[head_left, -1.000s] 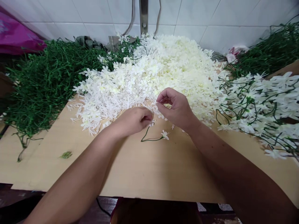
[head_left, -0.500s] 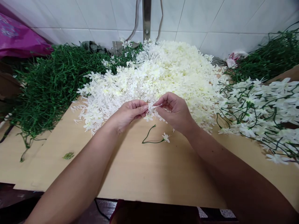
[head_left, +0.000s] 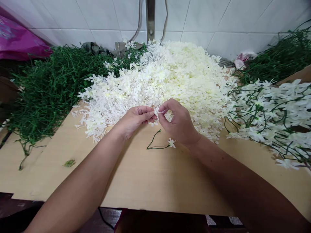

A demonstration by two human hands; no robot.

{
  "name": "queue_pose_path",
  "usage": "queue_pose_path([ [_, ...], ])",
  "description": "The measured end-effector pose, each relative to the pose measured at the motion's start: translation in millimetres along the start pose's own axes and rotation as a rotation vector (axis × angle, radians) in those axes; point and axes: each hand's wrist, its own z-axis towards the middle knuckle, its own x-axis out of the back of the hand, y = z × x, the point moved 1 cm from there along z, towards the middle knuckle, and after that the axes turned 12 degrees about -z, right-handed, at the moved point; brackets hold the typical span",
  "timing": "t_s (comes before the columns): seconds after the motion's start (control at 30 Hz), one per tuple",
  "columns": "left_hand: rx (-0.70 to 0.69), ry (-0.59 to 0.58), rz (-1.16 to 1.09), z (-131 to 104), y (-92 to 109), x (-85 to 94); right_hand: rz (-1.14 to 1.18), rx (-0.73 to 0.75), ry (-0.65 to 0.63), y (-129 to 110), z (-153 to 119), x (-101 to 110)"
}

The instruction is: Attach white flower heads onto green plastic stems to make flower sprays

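In front of the flower pile, my left hand (head_left: 136, 120) pinches a small white artificial flower (head_left: 156, 111) between thumb and fingertips. My right hand (head_left: 177, 122) is closed in a pinch right beside it, thumb and forefinger at a thin white stamen piece (head_left: 161, 112) by the flower's centre. The fingers partly cover both small parts. Just below the hands, a bent green stem (head_left: 157, 148) lies on the table with a white flower (head_left: 171, 142) on its end.
Loose white and cream flowers (head_left: 189, 74) are heaped at the back. Green stems (head_left: 53, 84) pile up on the left, with more stems (head_left: 284, 58) at far right. Flowers on stems (head_left: 269, 113) lie at right. A yellowish scrap (head_left: 69, 163) rests on the table (head_left: 145, 181).
My right hand has moved slightly left and down, its fingertips now closer to the flower. The thin stamen piece now reaches in at the flower; my left hand stays nearly in place.
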Motion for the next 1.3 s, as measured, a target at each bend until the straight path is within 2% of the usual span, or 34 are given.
queue_pose_path([
  [0.13,-0.013,-0.015,0.014,0.1,-0.4,-0.2,0.019,0.016,-0.011,-1.3,0.3,0.3],
  [0.33,-0.016,-0.009,-0.048,-2.8,2.7,-1.8,0.202,-0.151,-0.091,0.5,3.2,2.5],
  [0.43,-0.012,0.015,-0.043,-3.1,3.8,-2.1,0.191,-0.159,-0.093,0.8,3.1,2.8],
  [0.87,-0.062,0.089,0.063,-2.8,2.9,-7.1,-0.129,0.13,0.027,0.3,0.5,-0.1],
  [1.1,-0.139,-0.032,0.085,-3.4,2.5,-8.3,-0.234,0.204,0.012,-6.4,-2.5,-0.4],
  [1.2,-0.133,-0.038,0.059,-2.7,2.3,-5.8,-0.142,0.124,-0.022,-5.7,-1.8,0.7],
  [1.3,-0.141,-0.046,0.013,-2.1,2.0,-4.4,0.081,-0.102,-0.105,-0.1,1.0,1.8],
])
